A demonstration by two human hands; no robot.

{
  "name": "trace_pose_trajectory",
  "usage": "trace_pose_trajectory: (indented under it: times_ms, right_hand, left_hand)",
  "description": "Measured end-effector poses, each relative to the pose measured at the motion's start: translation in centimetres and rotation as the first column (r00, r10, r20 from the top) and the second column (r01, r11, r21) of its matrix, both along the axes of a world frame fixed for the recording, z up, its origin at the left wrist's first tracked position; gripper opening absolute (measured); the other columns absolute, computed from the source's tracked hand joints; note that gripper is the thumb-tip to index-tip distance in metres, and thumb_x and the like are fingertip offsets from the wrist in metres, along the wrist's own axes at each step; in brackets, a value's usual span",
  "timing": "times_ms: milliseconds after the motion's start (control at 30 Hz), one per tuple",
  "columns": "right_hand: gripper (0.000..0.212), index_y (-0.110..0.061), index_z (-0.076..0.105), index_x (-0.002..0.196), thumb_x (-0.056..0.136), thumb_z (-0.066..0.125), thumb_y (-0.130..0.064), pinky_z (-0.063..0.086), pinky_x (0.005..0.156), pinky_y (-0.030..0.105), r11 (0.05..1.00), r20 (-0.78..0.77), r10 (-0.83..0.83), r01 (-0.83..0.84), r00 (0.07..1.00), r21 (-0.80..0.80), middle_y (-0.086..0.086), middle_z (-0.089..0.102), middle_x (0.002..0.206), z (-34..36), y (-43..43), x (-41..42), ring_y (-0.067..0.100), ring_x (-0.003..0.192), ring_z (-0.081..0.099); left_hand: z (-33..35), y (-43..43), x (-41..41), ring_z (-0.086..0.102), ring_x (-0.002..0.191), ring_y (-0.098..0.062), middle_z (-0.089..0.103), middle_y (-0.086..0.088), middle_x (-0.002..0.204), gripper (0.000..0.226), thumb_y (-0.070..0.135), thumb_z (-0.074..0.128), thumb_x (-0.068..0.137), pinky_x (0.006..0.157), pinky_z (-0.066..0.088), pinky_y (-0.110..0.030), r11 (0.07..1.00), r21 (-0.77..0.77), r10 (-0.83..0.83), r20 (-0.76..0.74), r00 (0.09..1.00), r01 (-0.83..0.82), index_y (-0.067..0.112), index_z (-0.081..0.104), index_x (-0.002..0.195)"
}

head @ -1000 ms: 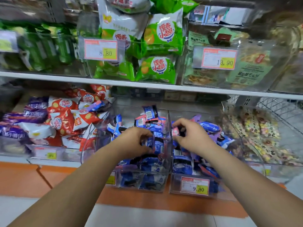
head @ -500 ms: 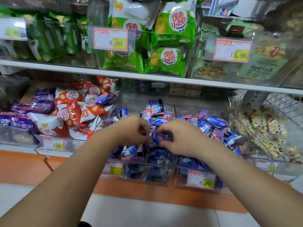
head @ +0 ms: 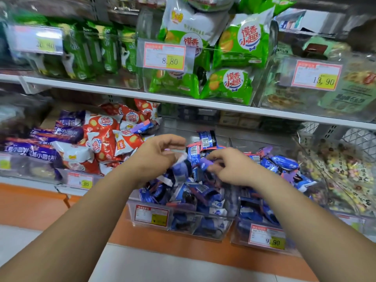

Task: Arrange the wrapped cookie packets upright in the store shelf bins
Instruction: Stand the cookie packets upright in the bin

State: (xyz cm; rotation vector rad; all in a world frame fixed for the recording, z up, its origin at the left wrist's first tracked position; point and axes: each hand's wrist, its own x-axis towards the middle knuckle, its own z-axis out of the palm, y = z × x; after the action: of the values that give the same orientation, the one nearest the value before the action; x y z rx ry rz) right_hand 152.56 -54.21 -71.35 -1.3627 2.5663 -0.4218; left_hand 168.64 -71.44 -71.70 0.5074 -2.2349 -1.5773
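Note:
Two clear plastic bins stand side by side on the lower shelf, the left bin (head: pixel 183 231) and the right bin (head: pixel 244 239), both full of small blue wrapped cookie packets (head: pixel 195 192). A few packets (head: pixel 206 139) stand upright at the back of the left bin. My left hand (head: pixel 156 157) hovers over the left bin, fingers curled, pinching a blue and white packet (head: pixel 180 164) at its top. My right hand (head: pixel 234 167) is just to its right, fingers curled round a blue-purple packet (head: pixel 205 162) among the pile.
Red and purple snack bags (head: pixel 101 139) fill the bin to the left. A bin of mixed candies (head: pixel 341 176) and a wire basket (head: pixel 364 139) lie to the right. Green snack bags (head: pixel 240 45) sit in bins on the upper shelf (head: pixel 122 94). An orange ledge (head: pixel 162 247) runs below.
Both hands came together over the left bin, then parted slightly. My left hand has lifted a packet up from the pile; my right hand shifted left from the right bin.

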Motion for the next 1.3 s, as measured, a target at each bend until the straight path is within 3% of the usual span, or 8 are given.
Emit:
trace_pose_trajectory:
  times_ms: [100, 267, 533, 667, 833, 967, 1100, 1300]
  right_hand:
    - [0.029, -0.024, 0.062, 0.133, 0.105, 0.054, -0.027, 0.042, 0.061, 0.027, 0.986, 0.234, 0.008, 0.031, 0.972, -0.163, 0.003, 0.070, 0.087, 0.4, 0.9, -0.4, 0.012, 0.064, 0.054]
    - [0.029, -0.037, 0.065, 0.128, 0.106, 0.049, -0.027, 0.049, 0.099, 0.055, 0.963, 0.319, 0.021, 0.067, 0.948, -0.262, 0.025, 0.067, 0.117, -0.4, 1.7, -0.8, 0.046, 0.108, 0.062]
    - [0.012, -0.023, 0.070, 0.110, 0.101, 0.062, -0.021, 0.050, 0.084, 0.036, 0.768, 0.559, 0.147, 0.263, 0.816, -0.585, 0.008, 0.078, 0.102, 1.0, 4.3, -1.2, 0.015, 0.090, 0.066]
    - [0.012, -0.017, 0.072, 0.087, 0.089, 0.078, -0.027, 0.045, 0.064, 0.030, 0.634, 0.417, -0.118, 0.391, 0.901, -0.667, 0.000, 0.068, 0.070, 0.8, 8.7, -3.0, 0.011, 0.062, 0.054]
    - [0.024, -0.019, 0.069, 0.069, 0.080, 0.086, -0.031, 0.043, 0.056, 0.032, 0.824, 0.175, -0.256, 0.309, 0.951, -0.476, 0.003, 0.062, 0.058, 0.1, 15.0, -5.5, 0.011, 0.053, 0.049]
    - [0.033, -0.022, 0.073, 0.087, 0.068, 0.093, -0.040, 0.053, 0.067, 0.033, 0.977, 0.146, -0.123, 0.146, 0.982, -0.158, 0.001, 0.070, 0.077, 0.8, 17.4, -5.3, 0.011, 0.065, 0.062]
    - [0.055, -0.032, 0.069, 0.111, 0.067, 0.086, -0.059, 0.052, 0.077, 0.033, 0.990, -0.062, -0.029, 0.037, 0.998, 0.134, -0.010, 0.065, 0.099, -1.3, 17.7, -4.9, 0.013, 0.087, 0.060]
    - [0.039, -0.033, 0.061, 0.107, 0.079, 0.075, -0.057, 0.046, 0.071, 0.032, 0.994, -0.140, -0.098, 0.102, 0.985, 0.025, -0.012, 0.059, 0.091, -1.8, 18.0, -5.1, 0.019, 0.093, 0.061]
  left_hand:
    - [0.1, 0.3, 0.1, 0.074, 0.105, -0.015, 0.069, -0.005, 0.123, 0.032, -0.009, 0.059, 0.097, 0.091, 0.060, -0.030, 0.977, 0.212, 0.015, -0.048, 0.999, -0.004, 0.016, 0.069, 0.115]
    - [0.4, 0.8, -0.2, 0.075, 0.098, -0.026, 0.078, -0.001, 0.100, 0.026, -0.002, 0.065, 0.095, 0.094, 0.060, -0.043, 0.997, 0.052, 0.055, 0.017, 0.998, -0.056, 0.021, 0.073, 0.105]
    - [1.0, 6.9, -3.4, 0.073, 0.078, -0.012, 0.076, 0.006, 0.090, 0.039, 0.013, 0.081, 0.086, 0.073, 0.058, -0.027, 0.993, 0.074, -0.088, -0.080, 0.993, 0.094, 0.028, 0.067, 0.119]
    - [1.0, 10.6, -6.8, 0.059, 0.058, -0.004, 0.068, 0.015, 0.065, 0.024, 0.014, 0.081, 0.086, 0.055, 0.050, -0.024, 0.998, -0.054, -0.049, -0.146, 0.988, 0.041, 0.024, 0.071, 0.105]
    - [0.1, 12.7, -10.4, 0.061, 0.078, -0.013, 0.061, 0.004, 0.082, 0.048, 0.043, 0.084, 0.080, 0.073, 0.051, -0.035, 0.920, -0.388, 0.021, -0.086, 0.996, -0.053, 0.025, 0.066, 0.120]
    - [0.8, 12.9, -11.3, 0.057, 0.124, -0.024, 0.061, -0.005, 0.135, 0.070, 0.030, 0.082, 0.084, 0.104, 0.046, -0.035, 0.755, -0.654, 0.003, -0.054, 0.999, -0.037, 0.018, 0.052, 0.146]
    - [1.3, 11.5, -9.8, 0.067, 0.097, -0.019, 0.073, 0.000, 0.106, 0.032, 0.015, 0.080, 0.083, 0.090, 0.054, -0.036, 0.660, -0.741, -0.137, 0.043, 0.990, 0.123, 0.019, 0.076, 0.114]
    - [0.9, 12.6, -8.6, 0.070, 0.098, -0.010, 0.077, 0.011, 0.103, 0.016, 0.019, 0.077, 0.086, 0.089, 0.054, -0.031, 0.555, -0.784, -0.166, 0.223, 0.961, 0.278, 0.028, 0.080, 0.099]
